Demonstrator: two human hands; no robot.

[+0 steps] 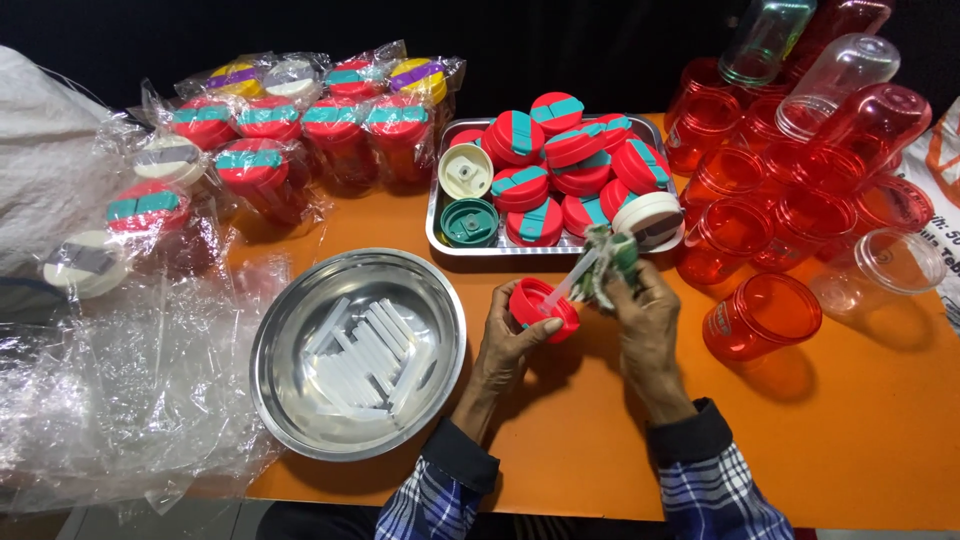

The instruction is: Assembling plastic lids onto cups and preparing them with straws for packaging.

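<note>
My left hand (512, 335) holds a red lid (540, 306) turned underside up, just in front of the metal tray (437, 225). My right hand (640, 300) grips a pale translucent straw (578, 277) together with a bunch of green and white pieces (612, 262). The straw's lower tip points into the red lid. Both hands hover over the orange table (820, 420), close together.
A round steel bowl (300, 395) of white straws lies to the left. The tray holds several red-and-teal lids. Red and clear plastic jars (762, 312) crowd the right side. Bagged, lidded jars (260, 160) and loose plastic wrap (120, 400) fill the left.
</note>
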